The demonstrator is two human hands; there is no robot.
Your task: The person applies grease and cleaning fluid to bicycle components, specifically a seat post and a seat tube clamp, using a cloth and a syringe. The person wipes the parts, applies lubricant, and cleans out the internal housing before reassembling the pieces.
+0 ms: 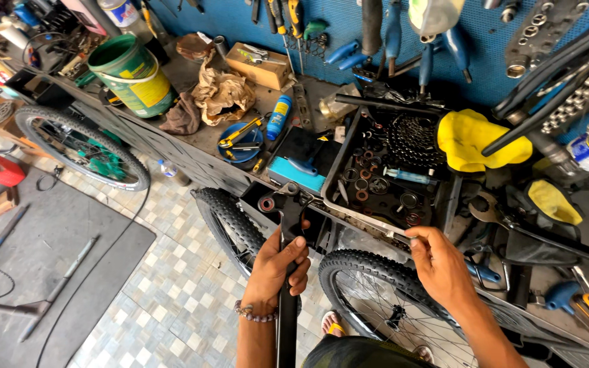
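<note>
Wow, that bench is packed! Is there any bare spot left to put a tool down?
Hardly on the bench: the parts tray, yellow cloth, green bucket and crumpled paper fill it. A small grey strip shows between the cardboard box and tray. The dark floor mat and tiles left of the left hand are barest. The right hand pinches something small.

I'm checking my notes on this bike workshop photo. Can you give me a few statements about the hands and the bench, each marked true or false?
1. The left hand grips a long black tool. True.
2. The right hand rests on the green bucket. False: it is at the edge of the parts tray, far from the bucket.
3. A yellow cloth lies on the bench. True.
4. The left wrist is bare. False: it wears a beaded bracelet.
5. Tools hang on a blue pegboard. True.
</note>
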